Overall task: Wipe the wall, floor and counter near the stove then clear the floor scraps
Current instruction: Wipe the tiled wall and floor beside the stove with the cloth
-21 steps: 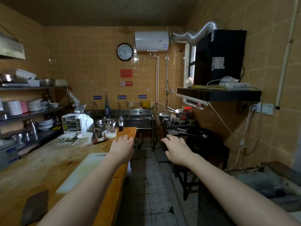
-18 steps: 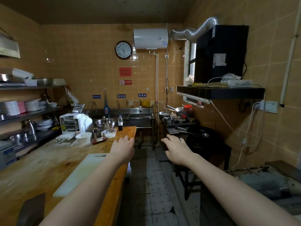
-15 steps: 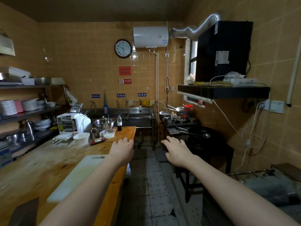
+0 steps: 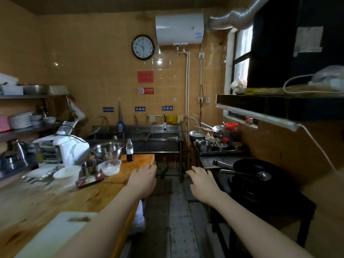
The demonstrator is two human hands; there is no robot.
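Both my arms reach forward over the aisle. My left hand point(image 4: 142, 181) hovers palm down above the right edge of the wooden counter point(image 4: 44, 198), fingers spread, holding nothing. My right hand point(image 4: 203, 182) is stretched out over the tiled floor point(image 4: 175, 216), also empty with fingers apart. To its right stands the dark stove point(image 4: 260, 194) with a black wok point(image 4: 255, 165) and a metal ladle point(image 4: 260, 175) lying across it. The tan tiled wall point(image 4: 279, 151) runs behind the stove. A yellow cloth point(image 4: 171, 119) hangs over the far sink point(image 4: 149, 135).
On the counter are a white cutting board point(image 4: 54, 233), steel bowls point(image 4: 108, 150), a plastic tub point(image 4: 111, 167), a dark bottle point(image 4: 129, 150) and a white mixer point(image 4: 72, 148). A tray of pots point(image 4: 216, 146) sits beyond the stove. The black hood point(image 4: 279, 107) overhangs at head height.
The view has moved forward down the aisle, so the counter items, stove and sink loom closer. Both hands stay outstretched and empty in the same pose.
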